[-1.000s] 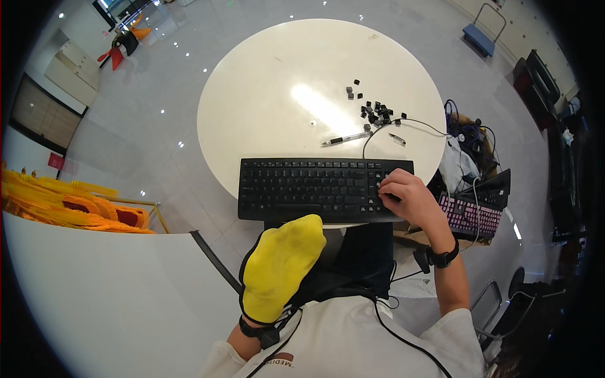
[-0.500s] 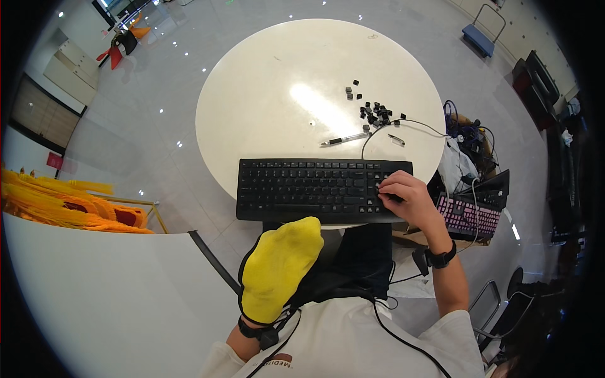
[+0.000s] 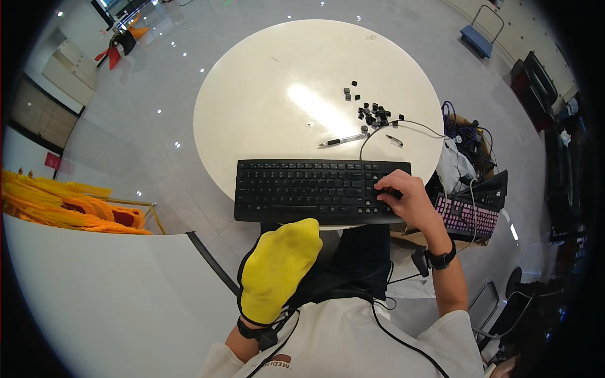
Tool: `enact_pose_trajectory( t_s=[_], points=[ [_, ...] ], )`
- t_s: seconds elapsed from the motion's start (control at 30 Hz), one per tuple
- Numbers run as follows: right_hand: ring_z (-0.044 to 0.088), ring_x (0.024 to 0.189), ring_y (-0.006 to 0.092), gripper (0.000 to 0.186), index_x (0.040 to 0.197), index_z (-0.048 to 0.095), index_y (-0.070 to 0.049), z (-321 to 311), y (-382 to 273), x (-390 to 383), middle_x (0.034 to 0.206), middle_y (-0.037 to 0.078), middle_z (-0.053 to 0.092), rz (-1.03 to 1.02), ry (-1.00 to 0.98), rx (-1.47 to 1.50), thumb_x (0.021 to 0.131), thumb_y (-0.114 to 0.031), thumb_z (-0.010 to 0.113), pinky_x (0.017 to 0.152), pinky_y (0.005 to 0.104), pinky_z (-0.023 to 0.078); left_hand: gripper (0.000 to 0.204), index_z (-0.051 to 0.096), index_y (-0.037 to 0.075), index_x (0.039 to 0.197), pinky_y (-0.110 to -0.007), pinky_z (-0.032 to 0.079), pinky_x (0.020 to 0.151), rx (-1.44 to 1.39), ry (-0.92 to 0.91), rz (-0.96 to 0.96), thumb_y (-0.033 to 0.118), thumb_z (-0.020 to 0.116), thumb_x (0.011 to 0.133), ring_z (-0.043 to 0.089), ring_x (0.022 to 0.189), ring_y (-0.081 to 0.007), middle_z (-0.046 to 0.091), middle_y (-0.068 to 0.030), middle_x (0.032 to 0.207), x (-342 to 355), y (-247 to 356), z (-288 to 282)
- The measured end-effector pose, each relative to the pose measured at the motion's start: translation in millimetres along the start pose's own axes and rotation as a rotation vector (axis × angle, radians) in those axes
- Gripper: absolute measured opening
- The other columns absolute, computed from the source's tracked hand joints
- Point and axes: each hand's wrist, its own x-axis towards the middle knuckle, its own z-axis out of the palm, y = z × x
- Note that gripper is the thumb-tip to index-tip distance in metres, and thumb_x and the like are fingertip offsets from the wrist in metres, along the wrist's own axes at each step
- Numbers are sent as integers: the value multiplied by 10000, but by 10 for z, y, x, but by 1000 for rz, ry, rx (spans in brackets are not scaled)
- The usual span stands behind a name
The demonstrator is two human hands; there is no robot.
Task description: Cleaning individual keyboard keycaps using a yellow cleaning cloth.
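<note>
A black keyboard lies along the near edge of the round white table. Over its number pad at the right end, my right hand has its fingers curled in, thumb and index fingertips down at the keys. Whatever sits between those fingertips is too small to make out. Some keys in that section seem to be off. My left hand is inside a yellow mitt with black edging, resting in front of the keyboard, its fingers hidden. Beyond the keyboard lies a heap of loose black keycaps.
A pen and its cap lie behind the keyboard, beside its cable. To the right, a box holds tangled cables, a white bag and a pink-keyed keyboard. The round table has a curved edge.
My right hand stays at the number pad; its fingers have shifted slightly, with the index and thumb tips a little further left. The mitt and loose keycaps stay put.
</note>
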Motion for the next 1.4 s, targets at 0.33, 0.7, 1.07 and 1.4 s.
enact_pose_trajectory(
  t_s=[0.33, 0.7, 1.07, 1.4],
  points=[
    [761, 1024, 318, 228, 1015, 787, 3, 43, -86, 62, 1066, 109, 785, -169, -48, -191, 822, 45, 899, 856, 425, 668, 367, 699, 98, 1384, -395, 559, 1007, -18, 12, 0, 121, 810, 1035, 693, 1108, -353, 715, -100, 1247, -5, -43, -6],
    [758, 1031, 319, 200, 992, 791, 11, 18, -106, 63, 1072, 110, 777, -164, -58, -204, 820, 37, 888, 880, 416, 663, 346, 706, 105, 1349, -388, 558, 971, -24, 20, 2, 121, 817, 1021, 683, 1068, -339, 704, -91, 1203, -12, -32, -10],
    [718, 1057, 320, 159, 988, 799, 5, 12, -93, 41, 1081, 107, 757, -192, -50, -225, 853, 44, 874, 904, 420, 630, 326, 713, 113, 1313, -380, 557, 935, -43, 25, -1, 121, 824, 1006, 673, 1029, -325, 694, -81, 1158, -20, -42, 24],
    [673, 1007, 346, 216, 985, 781, -7, 155, -43, -54, 1040, 110, 735, -183, 106, -186, 817, 106, 858, 873, 437, 589, 308, 719, 119, 1280, -373, 556, 902, -54, 30, 6, 121, 830, 993, 664, 993, -312, 684, -72, 1117, -4, -46, 55]
  ],
)
